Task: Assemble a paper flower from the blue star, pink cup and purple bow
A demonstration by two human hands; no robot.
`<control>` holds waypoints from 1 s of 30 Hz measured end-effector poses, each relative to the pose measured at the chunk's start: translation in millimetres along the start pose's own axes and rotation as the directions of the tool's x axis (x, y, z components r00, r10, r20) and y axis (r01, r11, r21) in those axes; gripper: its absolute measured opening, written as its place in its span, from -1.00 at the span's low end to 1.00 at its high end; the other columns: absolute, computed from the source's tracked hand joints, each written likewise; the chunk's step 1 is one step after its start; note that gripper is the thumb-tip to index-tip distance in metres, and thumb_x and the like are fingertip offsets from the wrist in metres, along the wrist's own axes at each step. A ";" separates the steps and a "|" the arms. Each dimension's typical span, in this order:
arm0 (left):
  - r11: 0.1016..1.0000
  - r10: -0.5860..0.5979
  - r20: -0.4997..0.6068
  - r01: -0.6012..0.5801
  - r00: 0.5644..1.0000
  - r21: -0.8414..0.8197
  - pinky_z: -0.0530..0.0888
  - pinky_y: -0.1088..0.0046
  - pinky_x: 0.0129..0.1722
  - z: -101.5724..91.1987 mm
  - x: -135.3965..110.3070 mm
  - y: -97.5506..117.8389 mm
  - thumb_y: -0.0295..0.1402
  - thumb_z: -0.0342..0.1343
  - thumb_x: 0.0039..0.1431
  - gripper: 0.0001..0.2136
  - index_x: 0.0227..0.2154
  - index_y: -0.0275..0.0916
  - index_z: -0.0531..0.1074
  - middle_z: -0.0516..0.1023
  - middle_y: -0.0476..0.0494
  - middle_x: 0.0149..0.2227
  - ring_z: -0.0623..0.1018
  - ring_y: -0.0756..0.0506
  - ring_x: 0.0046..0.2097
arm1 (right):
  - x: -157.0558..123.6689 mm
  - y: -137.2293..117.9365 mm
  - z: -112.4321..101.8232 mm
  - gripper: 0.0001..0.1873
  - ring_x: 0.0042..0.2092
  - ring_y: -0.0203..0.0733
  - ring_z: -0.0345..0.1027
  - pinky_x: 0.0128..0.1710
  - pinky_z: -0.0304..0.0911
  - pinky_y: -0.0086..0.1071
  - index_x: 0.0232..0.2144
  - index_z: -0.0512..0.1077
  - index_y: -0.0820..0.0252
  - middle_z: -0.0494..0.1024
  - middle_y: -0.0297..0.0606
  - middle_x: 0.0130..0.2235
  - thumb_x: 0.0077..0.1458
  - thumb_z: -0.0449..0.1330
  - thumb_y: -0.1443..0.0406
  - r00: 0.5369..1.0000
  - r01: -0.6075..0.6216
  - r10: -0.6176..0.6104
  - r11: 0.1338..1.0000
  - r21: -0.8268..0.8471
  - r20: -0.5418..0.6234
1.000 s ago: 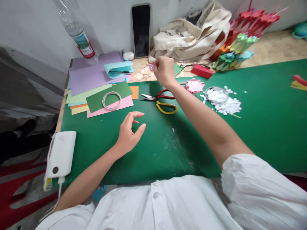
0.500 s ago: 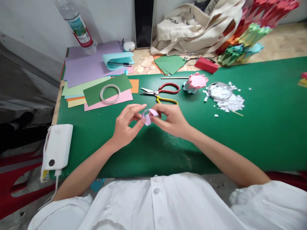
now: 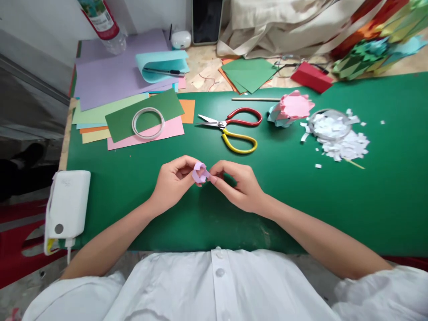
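A small lilac paper strip (image 3: 199, 172), curled into a loop, is held between my two hands above the green table mat. My left hand (image 3: 175, 180) pinches the looped part at its fingertips. The strip's free end sits between the thumb and forefinger of my right hand (image 3: 239, 183). Just beyond my hands lie scissors (image 3: 221, 124) with one red and one yellow handle, their blades slightly apart. A pink and light blue paper flower (image 3: 294, 107) rests on its side, with a thin stick (image 3: 256, 99) beside it.
At left, a tape roll (image 3: 133, 126) lies on coloured paper sheets (image 3: 117, 117), near a white power bank (image 3: 68, 203). White paper scraps (image 3: 347, 145) are piled at right. Behind stand a bottle (image 3: 103, 22), a phone (image 3: 206, 22) and a cloth bag (image 3: 267, 31).
The lilac strip has gone from a wide open curl to a tighter loop. My left fingers have closed in on it, and the view has tilted downward.
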State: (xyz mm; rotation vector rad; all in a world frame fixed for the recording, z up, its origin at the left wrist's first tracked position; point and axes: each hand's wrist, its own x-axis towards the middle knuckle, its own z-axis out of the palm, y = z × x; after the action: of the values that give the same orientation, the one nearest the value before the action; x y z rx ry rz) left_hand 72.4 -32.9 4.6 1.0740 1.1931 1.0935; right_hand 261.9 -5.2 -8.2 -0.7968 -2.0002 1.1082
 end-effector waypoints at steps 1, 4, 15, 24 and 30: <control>0.999 -0.023 0.007 0.024 1.000 -0.046 0.55 0.62 -0.48 0.7 0.4 -1.1 -0.31 0.42 -0.01 -0.80 -0.42 -0.28 0.54 0.60 0.00 -0.46 0.55 0.08 -0.48 | -0.7 0.2 0.8 -0.86 -0.46 -0.43 0.23 -0.44 0.17 -0.53 -0.36 0.40 0.21 0.45 -0.38 -0.46 0.28 0.13 0.35 1.000 -0.020 0.020 1.000 0.018 0.004; 0.978 -0.095 0.044 0.102 0.994 -0.180 0.59 0.62 -0.43 2.4 0.4 -6.2 -0.33 0.37 0.07 -0.83 -0.39 -0.28 0.50 0.59 0.01 -0.41 0.58 0.08 -0.42 | -1.8 2.4 3.2 -0.84 -0.47 -0.43 0.22 -0.44 0.16 -0.53 -0.37 0.39 0.21 0.45 -0.38 -0.47 0.30 0.12 0.32 0.997 -0.076 0.075 0.995 0.070 0.024; 0.926 -0.222 0.031 0.221 0.974 -0.306 0.58 0.63 -0.43 9.2 0.5 -5.9 -0.24 0.44 -0.02 -0.68 -0.43 -0.30 0.41 0.55 0.05 -0.44 0.57 0.11 -0.45 | -0.7 8.3 1.3 -0.83 -0.49 -0.42 0.16 -0.46 0.09 -0.49 -0.43 0.31 0.18 0.40 -0.42 -0.50 0.24 0.08 0.32 0.981 -0.173 0.160 0.978 0.119 0.113; 0.944 -0.248 -0.023 0.236 0.969 -0.231 0.55 0.63 -0.48 8.2 1.6 -7.9 -0.19 0.42 -0.02 -0.67 -0.43 -0.30 0.42 0.51 0.06 -0.50 0.57 0.08 -0.49 | -3.7 9.3 6.7 -0.78 -0.45 -0.36 0.32 -0.43 0.23 -0.44 -0.38 0.31 0.16 0.46 -0.36 -0.45 0.29 0.13 0.19 0.955 -0.274 0.297 0.894 0.354 -0.012; 0.928 -0.311 0.013 0.306 0.950 -0.212 0.56 0.60 -0.47 9.1 0.1 -10.5 -0.19 0.42 -0.03 -0.69 -0.41 -0.31 0.48 0.56 0.01 -0.50 0.58 0.06 -0.48 | -3.9 12.1 8.4 -0.70 -0.46 -0.40 0.31 -0.45 0.23 -0.49 -0.36 0.33 0.15 0.43 -0.41 -0.46 0.25 0.22 0.08 0.951 -0.254 0.308 0.835 0.488 -0.033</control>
State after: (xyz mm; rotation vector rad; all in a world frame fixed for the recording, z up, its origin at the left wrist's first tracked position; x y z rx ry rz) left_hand 82.1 -34.8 -5.1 0.6849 1.1853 0.9602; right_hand 259.4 -6.7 -23.2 -0.8755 -1.4443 1.6121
